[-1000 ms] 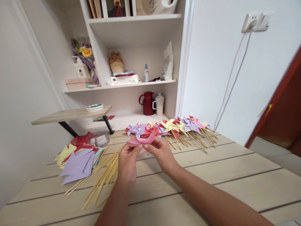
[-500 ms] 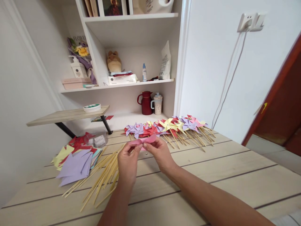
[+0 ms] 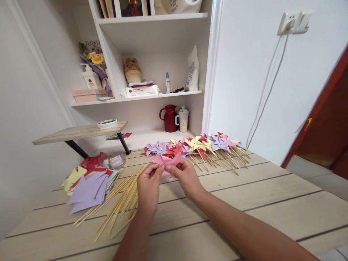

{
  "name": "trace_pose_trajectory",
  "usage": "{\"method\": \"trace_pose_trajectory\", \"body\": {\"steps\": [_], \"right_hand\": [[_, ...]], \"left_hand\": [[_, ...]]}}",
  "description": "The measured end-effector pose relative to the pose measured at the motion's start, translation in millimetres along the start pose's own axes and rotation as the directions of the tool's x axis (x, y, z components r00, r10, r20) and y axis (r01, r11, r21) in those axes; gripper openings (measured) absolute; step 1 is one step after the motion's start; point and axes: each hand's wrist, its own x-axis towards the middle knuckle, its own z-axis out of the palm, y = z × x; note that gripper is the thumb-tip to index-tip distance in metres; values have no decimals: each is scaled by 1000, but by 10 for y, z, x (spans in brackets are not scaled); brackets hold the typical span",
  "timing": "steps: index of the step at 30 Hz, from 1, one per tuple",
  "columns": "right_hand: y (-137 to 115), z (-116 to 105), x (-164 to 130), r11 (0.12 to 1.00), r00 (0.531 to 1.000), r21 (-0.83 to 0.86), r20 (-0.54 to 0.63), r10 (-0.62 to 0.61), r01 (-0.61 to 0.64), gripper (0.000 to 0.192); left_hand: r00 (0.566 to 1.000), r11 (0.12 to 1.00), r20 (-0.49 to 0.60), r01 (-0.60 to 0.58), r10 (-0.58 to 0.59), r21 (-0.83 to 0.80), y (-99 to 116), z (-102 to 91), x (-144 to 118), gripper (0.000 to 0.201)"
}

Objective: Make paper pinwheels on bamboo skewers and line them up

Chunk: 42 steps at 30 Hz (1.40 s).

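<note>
Near the middle of the frame, above the tabletop [image 3: 244, 203], the left hand [image 3: 147, 188] and right hand [image 3: 186, 177] both pinch a pink paper pinwheel [image 3: 165, 160], folding its corners inward, likely needing a bamboo stick [image 3: 119, 203] next.
</note>
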Motion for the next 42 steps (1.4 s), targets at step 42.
{"method": "trace_pose_trajectory", "body": {"steps": [42], "right_hand": [[-6,-43,40,991,999,126,20,46,-48,27]], "left_hand": [[994,990,59,-98,92,106,-116,-21,-12,21]]}}
